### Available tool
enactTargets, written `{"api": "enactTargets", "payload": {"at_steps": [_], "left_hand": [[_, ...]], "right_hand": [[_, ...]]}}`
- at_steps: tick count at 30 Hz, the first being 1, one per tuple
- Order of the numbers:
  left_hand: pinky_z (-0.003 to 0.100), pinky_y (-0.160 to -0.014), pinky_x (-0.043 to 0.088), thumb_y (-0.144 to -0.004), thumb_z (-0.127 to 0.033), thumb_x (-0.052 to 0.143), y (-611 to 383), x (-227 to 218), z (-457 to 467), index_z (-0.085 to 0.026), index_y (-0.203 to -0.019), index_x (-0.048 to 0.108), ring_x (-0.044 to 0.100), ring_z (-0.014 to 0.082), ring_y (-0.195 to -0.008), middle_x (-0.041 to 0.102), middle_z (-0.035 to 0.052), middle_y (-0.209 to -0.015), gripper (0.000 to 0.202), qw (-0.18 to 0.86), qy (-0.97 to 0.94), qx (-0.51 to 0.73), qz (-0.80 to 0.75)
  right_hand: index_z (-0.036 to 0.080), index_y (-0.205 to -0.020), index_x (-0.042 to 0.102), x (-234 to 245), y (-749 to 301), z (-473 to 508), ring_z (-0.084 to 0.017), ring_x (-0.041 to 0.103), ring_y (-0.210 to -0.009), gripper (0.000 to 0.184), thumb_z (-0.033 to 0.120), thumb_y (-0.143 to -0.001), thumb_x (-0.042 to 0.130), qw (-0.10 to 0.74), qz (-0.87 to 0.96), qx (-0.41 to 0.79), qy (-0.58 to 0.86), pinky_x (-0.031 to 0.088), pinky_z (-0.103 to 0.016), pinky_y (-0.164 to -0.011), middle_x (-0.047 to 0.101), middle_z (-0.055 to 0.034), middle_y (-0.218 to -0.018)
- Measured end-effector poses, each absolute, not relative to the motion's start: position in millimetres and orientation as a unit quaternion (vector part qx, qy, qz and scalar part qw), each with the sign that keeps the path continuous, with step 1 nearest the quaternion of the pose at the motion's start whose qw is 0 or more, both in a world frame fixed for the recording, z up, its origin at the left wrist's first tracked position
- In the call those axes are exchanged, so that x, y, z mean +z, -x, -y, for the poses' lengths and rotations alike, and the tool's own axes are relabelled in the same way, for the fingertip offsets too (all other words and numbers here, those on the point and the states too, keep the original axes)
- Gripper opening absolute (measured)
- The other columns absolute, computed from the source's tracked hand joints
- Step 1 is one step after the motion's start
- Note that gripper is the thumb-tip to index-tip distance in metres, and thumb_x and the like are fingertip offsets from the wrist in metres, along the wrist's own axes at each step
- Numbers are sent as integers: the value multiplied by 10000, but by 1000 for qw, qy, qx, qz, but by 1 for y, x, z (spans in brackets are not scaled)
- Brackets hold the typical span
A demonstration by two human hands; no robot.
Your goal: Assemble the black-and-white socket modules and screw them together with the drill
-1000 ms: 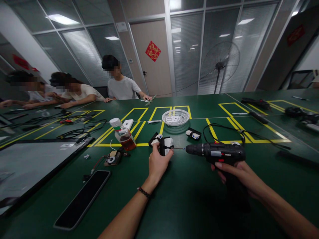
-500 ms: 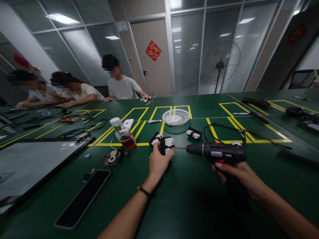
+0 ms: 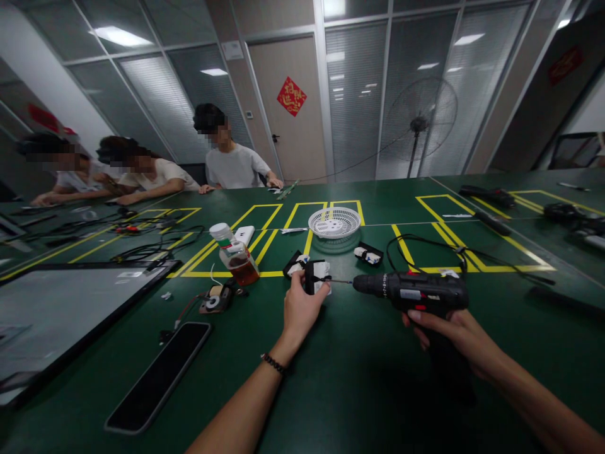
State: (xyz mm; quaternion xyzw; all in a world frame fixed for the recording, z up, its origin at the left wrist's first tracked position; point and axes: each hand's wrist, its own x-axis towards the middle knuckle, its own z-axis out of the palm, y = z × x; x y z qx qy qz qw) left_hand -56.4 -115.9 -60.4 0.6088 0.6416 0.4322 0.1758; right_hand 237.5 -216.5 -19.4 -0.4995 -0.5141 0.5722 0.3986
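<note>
Head view: the left hand (image 3: 302,304) is clamping its thumb and fingers on a black-and-white block (image 3: 321,272) at the middle of the green table (image 3: 350,353). To the right, the right hand (image 3: 447,325) is gripping a black drill (image 3: 418,291), fingers wrapping round the handle. The drill's bit (image 3: 341,282) is pointing left, its tip reaching the block. A second block (image 3: 299,262) is lying just behind, on the far side; a third block (image 3: 367,255) is sitting farther right, near a white basket (image 3: 334,225).
</note>
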Motion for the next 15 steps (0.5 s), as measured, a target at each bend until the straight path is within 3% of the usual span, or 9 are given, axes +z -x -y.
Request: {"api": "enactTargets", "payload": {"at_steps": [15], "left_hand": [[337,-800,490,-787,-532,642,58,-63,115,-242,-1152,539,648,246,-962,672,80,-1108,477,175,-612,430,-640]], "right_hand": [[144,-932,680,-14,-236,218,-157,542,-624,305,438,-894,609,394,516,570,504,407,-278,-584,596,-17,-654]]}}
